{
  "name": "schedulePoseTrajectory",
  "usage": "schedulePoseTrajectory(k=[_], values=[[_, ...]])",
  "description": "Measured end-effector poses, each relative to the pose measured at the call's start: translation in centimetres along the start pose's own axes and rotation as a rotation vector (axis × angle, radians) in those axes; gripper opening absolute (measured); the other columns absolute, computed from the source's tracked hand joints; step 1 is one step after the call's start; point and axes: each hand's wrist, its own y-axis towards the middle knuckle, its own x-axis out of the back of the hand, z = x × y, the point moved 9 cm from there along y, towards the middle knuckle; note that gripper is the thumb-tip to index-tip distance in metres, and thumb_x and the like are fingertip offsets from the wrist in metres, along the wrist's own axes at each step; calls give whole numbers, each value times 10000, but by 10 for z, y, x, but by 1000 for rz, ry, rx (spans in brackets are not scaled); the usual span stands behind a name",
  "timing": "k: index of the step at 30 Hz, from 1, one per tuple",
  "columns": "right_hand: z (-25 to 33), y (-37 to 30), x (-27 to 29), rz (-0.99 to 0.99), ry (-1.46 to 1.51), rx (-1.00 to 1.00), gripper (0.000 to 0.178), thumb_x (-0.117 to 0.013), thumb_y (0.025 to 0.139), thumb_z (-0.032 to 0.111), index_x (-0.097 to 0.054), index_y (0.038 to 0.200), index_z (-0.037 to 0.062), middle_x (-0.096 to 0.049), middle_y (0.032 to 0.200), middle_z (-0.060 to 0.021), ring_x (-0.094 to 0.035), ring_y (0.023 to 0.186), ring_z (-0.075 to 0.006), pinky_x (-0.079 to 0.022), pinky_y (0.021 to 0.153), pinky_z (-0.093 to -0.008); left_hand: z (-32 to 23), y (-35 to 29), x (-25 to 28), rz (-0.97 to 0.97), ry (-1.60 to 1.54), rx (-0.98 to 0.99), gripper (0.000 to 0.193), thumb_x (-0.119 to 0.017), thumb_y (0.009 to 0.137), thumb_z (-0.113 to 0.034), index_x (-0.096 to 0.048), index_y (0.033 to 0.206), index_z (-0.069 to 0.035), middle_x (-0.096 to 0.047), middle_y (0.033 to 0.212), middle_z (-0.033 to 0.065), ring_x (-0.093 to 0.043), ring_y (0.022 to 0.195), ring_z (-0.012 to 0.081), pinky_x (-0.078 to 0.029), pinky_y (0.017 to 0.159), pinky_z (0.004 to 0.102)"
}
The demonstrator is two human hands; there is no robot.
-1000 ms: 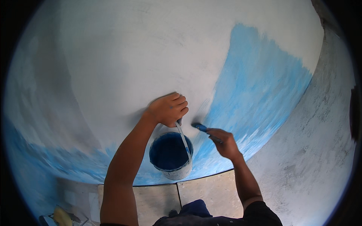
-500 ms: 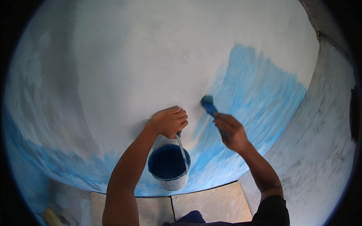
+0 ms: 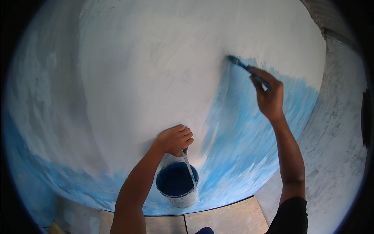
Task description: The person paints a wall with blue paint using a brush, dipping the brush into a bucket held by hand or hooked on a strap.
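My left hand (image 3: 174, 140) is closed around the handle of a white paint bucket (image 3: 183, 201), which hangs in front of the wall's lower part. Dark blue paint (image 3: 176, 178) shows inside it. Up and to the right, my right hand (image 3: 269, 91) grips a paintbrush (image 3: 243, 65) by its handle. The brush's dark bristles lie at the upper left corner of a light blue painted patch (image 3: 249, 117) and seem to touch the wall (image 3: 156, 70), which is off-white above and to the left of the patch.
Blue strokes (image 3: 66, 175) run along the wall's lower left. A grey side wall (image 3: 307, 167) meets it on the right. Beige floor tiles (image 3: 226, 214) lie below, and a blurred yellowish thing (image 3: 56, 227) is at the lower left.
My right hand has carried the brush up and to the right, to the top of the blue patch. My left hand and the bucket appear slightly lower in view.
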Motion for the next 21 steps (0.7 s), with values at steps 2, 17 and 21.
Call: schedulePoseTrajectory(k=[2, 17, 21], values=[[18, -44, -34, 191, -52, 173, 233, -716, 881, -76, -727, 1109, -26, -728, 1202, -230, -729, 1103, -356, -623, 919, -431, -1, -1, 3, -17, 25, -3, 348, -780, 672, -431, -637, 772, -130, -632, 872, 4, -588, 901, 181, -454, 867, 318], [16, 18, 18, -39, 28, -111, 225, -695, 958, -4, -733, 1177, -36, -770, 1062, -206, -771, 925, -248, -615, 859, -346, 0, -1, 18, 13, 40, 43, 349, -776, 675, -414, -667, 854, -135, -609, 998, 0, -556, 1013, 180, -433, 917, 336], [29, -42, -20, 221, -187, 340, 258, -675, 881, -87, -714, 1131, -35, -717, 1214, -229, -730, 1046, -353, -622, 895, -403, 1, 15, 36, 246, 42, -4, 361, -796, 721, -430, -684, 933, -159, -593, 1134, -5, -538, 1093, 172, -425, 938, 342]])
